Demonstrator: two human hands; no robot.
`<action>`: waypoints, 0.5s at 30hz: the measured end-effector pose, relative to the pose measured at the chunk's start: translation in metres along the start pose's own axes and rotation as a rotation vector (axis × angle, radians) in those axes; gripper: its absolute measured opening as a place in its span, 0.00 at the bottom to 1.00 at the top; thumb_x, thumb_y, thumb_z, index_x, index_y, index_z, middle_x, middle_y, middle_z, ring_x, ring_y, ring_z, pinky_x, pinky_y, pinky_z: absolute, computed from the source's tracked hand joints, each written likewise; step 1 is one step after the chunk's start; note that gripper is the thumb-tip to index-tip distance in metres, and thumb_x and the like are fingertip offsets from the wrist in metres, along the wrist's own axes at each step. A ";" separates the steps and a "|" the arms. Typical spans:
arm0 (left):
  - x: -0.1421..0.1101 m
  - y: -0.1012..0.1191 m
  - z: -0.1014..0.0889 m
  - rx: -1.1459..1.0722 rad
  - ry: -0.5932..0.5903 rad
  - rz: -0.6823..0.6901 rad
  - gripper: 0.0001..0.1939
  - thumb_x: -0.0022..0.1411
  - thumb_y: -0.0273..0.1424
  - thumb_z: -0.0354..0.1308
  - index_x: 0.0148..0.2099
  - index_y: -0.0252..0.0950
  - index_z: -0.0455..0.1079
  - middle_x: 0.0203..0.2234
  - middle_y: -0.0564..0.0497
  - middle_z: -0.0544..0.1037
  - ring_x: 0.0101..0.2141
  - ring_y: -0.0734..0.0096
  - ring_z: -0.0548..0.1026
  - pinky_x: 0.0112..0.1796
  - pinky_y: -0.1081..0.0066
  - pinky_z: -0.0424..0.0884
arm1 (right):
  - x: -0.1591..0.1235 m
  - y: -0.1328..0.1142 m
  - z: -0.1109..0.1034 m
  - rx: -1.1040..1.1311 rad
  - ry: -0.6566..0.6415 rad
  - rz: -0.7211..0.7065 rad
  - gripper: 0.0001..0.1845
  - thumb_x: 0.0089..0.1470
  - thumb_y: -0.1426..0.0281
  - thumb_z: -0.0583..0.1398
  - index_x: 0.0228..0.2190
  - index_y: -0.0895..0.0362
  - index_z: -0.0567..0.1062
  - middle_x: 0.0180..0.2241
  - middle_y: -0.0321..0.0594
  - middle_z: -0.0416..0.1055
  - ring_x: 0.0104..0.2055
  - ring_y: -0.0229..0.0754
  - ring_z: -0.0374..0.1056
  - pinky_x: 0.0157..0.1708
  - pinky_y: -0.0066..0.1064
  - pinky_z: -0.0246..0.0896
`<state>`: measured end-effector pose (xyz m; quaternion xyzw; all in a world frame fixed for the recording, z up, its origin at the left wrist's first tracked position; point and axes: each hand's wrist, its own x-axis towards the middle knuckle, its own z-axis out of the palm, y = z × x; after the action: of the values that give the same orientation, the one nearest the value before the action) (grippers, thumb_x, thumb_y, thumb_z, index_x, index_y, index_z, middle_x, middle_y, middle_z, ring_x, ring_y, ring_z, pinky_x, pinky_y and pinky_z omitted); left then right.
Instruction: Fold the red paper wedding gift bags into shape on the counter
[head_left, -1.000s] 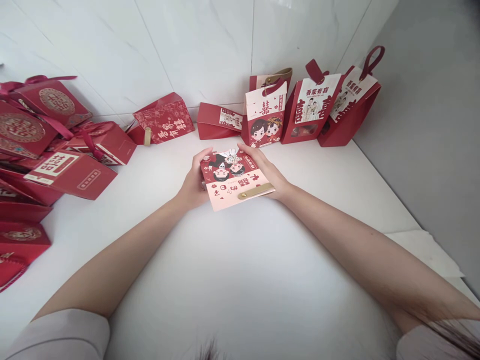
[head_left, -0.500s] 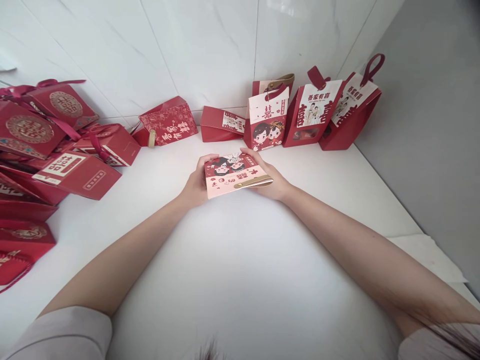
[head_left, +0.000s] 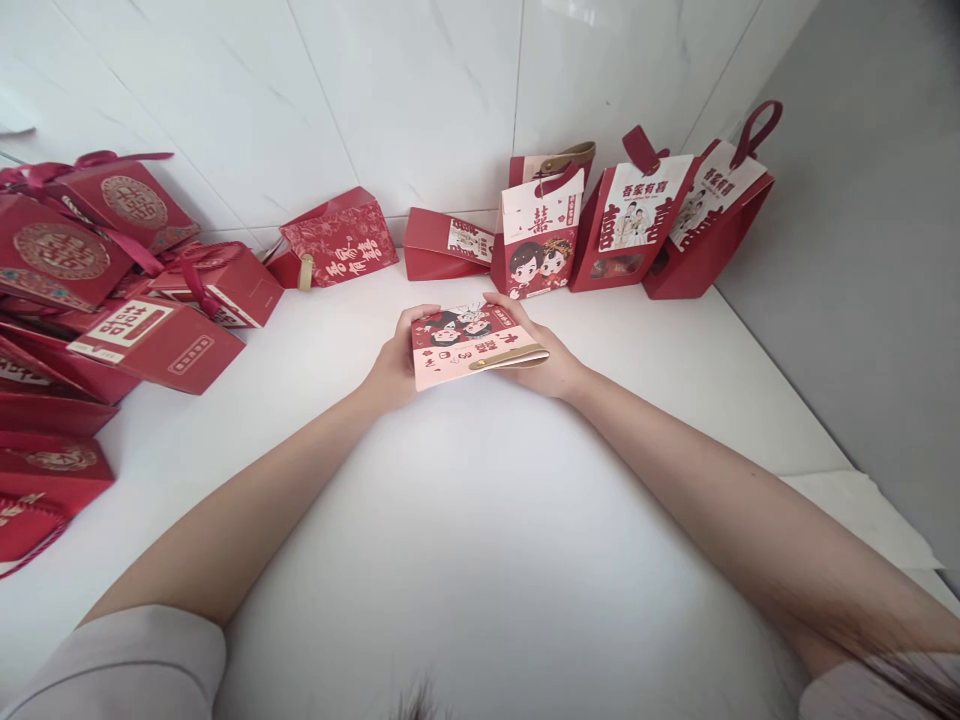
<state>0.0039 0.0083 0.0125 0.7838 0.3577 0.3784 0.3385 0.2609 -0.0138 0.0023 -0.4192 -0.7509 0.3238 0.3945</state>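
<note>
A flat pink and red paper gift bag (head_left: 469, 345) with a cartoon couple and a tan strap handle is held over the white table (head_left: 465, 540). My left hand (head_left: 394, 360) grips its left edge, fingers curled over the top. Its right side rests in my right hand (head_left: 544, 358), fingers wrapped behind it. Straight beyond it stands an upright bag of the same print (head_left: 540, 245).
Two more upright red bags (head_left: 626, 225) (head_left: 709, 215) stand against the tiled wall at the back right. Two red bags (head_left: 341, 245) (head_left: 442, 245) lie on their sides at the back. A pile of flat red bags (head_left: 97, 300) fills the left. White paper (head_left: 855, 505) lies at the right edge.
The bag in my hands has tilted flatter, its printed face turning away so it looks thinner. Both hands have kept their grip and barely shifted.
</note>
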 end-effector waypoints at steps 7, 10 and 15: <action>-0.001 -0.001 -0.001 0.004 -0.005 0.011 0.47 0.49 0.48 0.73 0.65 0.41 0.57 0.61 0.38 0.74 0.58 0.45 0.78 0.57 0.50 0.76 | 0.000 0.001 0.001 -0.012 0.011 0.004 0.51 0.53 0.59 0.68 0.71 0.51 0.53 0.59 0.49 0.76 0.56 0.57 0.77 0.57 0.49 0.71; -0.001 -0.001 -0.001 0.014 -0.015 -0.011 0.48 0.49 0.49 0.74 0.65 0.41 0.56 0.61 0.38 0.74 0.59 0.46 0.78 0.57 0.52 0.76 | 0.000 0.003 0.001 -0.008 0.010 -0.015 0.51 0.53 0.58 0.68 0.71 0.52 0.53 0.60 0.50 0.75 0.57 0.56 0.77 0.57 0.48 0.71; -0.001 0.000 -0.002 0.026 -0.021 -0.009 0.47 0.49 0.47 0.73 0.65 0.41 0.56 0.61 0.38 0.74 0.58 0.47 0.78 0.57 0.53 0.76 | 0.000 0.005 0.002 0.000 0.007 -0.023 0.52 0.53 0.56 0.68 0.71 0.52 0.53 0.61 0.50 0.74 0.58 0.57 0.76 0.60 0.49 0.69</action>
<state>0.0018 0.0082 0.0136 0.7905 0.3626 0.3639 0.3336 0.2612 -0.0119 -0.0021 -0.4118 -0.7542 0.3175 0.4009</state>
